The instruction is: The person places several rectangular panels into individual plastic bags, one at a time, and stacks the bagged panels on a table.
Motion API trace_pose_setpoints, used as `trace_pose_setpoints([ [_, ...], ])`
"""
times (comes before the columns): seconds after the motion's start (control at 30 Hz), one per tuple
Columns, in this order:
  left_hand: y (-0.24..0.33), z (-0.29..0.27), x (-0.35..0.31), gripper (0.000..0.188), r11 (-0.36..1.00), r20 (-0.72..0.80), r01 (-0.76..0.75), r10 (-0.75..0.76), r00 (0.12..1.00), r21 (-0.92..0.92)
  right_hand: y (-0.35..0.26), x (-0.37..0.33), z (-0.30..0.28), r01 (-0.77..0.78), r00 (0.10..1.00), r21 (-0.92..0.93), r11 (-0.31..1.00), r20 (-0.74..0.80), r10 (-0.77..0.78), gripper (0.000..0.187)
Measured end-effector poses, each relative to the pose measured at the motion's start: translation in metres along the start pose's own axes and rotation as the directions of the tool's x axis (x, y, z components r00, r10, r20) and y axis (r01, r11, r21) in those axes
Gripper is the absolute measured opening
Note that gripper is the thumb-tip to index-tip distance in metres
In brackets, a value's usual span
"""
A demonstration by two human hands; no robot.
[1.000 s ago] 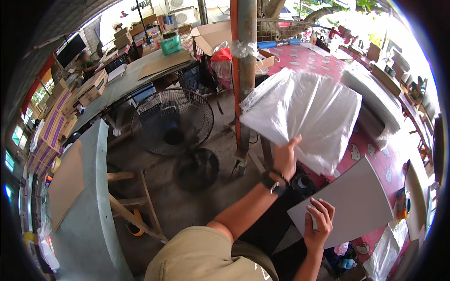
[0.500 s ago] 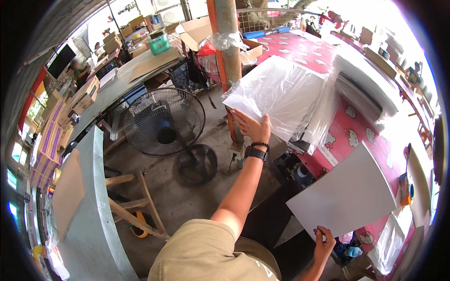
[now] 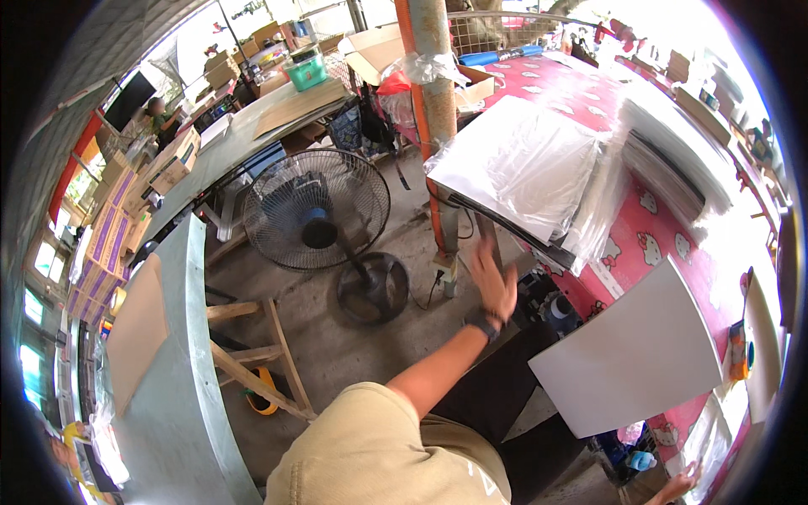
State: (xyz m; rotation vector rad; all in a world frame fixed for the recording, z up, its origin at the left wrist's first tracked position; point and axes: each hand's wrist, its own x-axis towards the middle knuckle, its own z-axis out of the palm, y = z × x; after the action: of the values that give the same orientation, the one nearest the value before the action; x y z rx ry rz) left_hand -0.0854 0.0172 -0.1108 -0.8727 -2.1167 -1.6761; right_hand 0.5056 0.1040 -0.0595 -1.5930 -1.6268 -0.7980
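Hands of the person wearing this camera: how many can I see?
2: the left hand, open near the plastic-covered stack, and the right hand, low at right beside clear plastic.

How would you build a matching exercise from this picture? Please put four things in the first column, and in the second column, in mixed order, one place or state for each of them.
Things:
1. left hand
2. white sheet
3. standing fan
4. green container

Places or states:
A. on the long grey table in the background
B. open, holding nothing
C. on the floor, with a round wire cage
D. over the pink tablecloth, partly past its edge

Right pairs: 1-B, 2-D, 3-C, 4-A
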Motion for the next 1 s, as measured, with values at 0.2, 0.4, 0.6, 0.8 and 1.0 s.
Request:
trace_pose_setpoints([
  [0.2, -0.007, -0.032, -0.145, 0.013, 0.969, 0.807, -0.188, 0.241, 0.540, -0.163, 0.079, -0.015, 0.041, -0.274, 0.859, 0.189, 0.943, 0.489, 0.152, 0.030],
  [0.4, -0.004, -0.012, -0.140, 0.008, 0.981, 0.886, -0.146, 0.180, 0.428, -0.129, 0.125, -0.020, 0.075, -0.216, 0.922, 0.169, 0.962, 0.360, 0.144, 0.027],
  [0.6, 0.002, -0.018, -0.129, 0.010, 0.973, 0.906, -0.217, 0.163, 0.391, -0.082, 0.170, -0.022, 0.093, -0.418, 0.788, 0.128, 0.899, 0.543, 0.289, 0.036],
  [0.8, -0.003, 0.017, -0.134, 0.006, 0.938, 0.858, -0.286, 0.304, 0.414, -0.194, 0.160, -0.014, 0.065, -0.571, 0.788, 0.309, 0.761, 0.467, 0.402, 0.031],
  [1.0, -0.012, 0.004, -0.135, 0.010, 0.956, 0.834, -0.088, 0.286, 0.471, -0.279, -0.035, 0.015, -0.012, -0.262, 0.956, 0.257, 0.930, 0.203, 0.213, 0.004],
])
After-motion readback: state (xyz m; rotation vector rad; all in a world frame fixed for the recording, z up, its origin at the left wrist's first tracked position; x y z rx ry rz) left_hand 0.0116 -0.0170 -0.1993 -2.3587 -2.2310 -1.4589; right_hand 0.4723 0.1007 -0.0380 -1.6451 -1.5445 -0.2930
